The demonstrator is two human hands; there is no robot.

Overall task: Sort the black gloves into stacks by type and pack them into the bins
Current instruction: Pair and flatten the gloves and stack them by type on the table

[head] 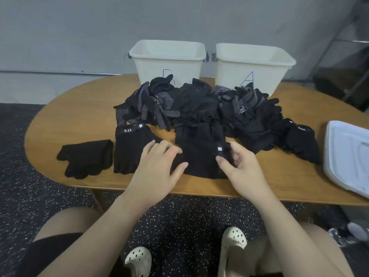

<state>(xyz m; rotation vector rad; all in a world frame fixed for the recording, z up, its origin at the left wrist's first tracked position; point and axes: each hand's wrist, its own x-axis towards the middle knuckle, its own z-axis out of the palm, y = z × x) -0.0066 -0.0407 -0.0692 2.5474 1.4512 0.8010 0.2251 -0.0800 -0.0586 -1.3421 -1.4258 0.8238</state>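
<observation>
early days here: both bins, bin b and bin a, look empty behind the glove heap. in front of the heap, two small stacks lie started. left hand presses flat, fingers straight, on the glove; right hand pinches its cuff. most sorting remains.

We see a heap of black gloves, some with white grip dots, across the desk's middle. Near the front edge lie a plain knit glove, a glove with a 5.11 cuff and a tagged glove. Two cream bins stand at the back edge, marked B and A.
</observation>
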